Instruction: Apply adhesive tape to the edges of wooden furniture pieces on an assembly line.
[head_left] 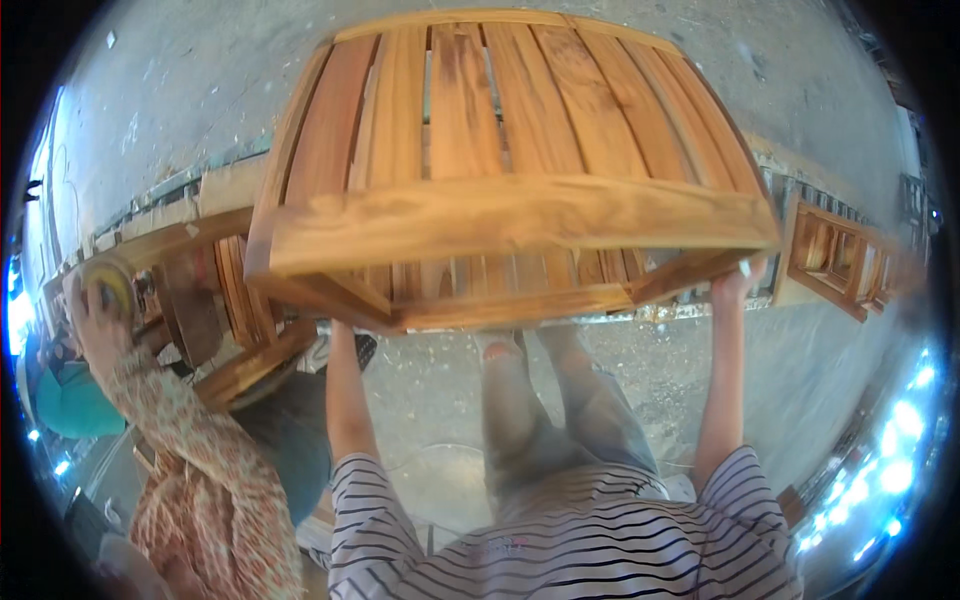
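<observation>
The person's left grip [343, 327] met the near left part of a slatted wooden piece [560, 110], its fingers hidden under the wood, so how tightly they were closed could not be told. The right grip [737, 282] was closed on the near right corner, just under the end of the front rail [520, 220]. The wooden piece lay straight ahead of the body, slats up, spanning the space between both arms; whether it bore on anything below could not be made out.

It looked stiff and fairly heavy, wide enough to call for two hands, and not fragile. The smooth wood might slide a little under dry fingers, so the corners and the thick rails seemed better holds than the thin slats.

Behind it ran a long, low desk [230, 188], with a smaller wooden frame [838, 262] at the right. At the left, a co-worker's hand [98, 310] rested on a round yellowish tool [112, 288], near some wooden boards [245, 295]. Beyond the desk spread a grey floor [220, 80] speckled with pale bits, and bright lights [895, 450] glared along the room's right edge
</observation>
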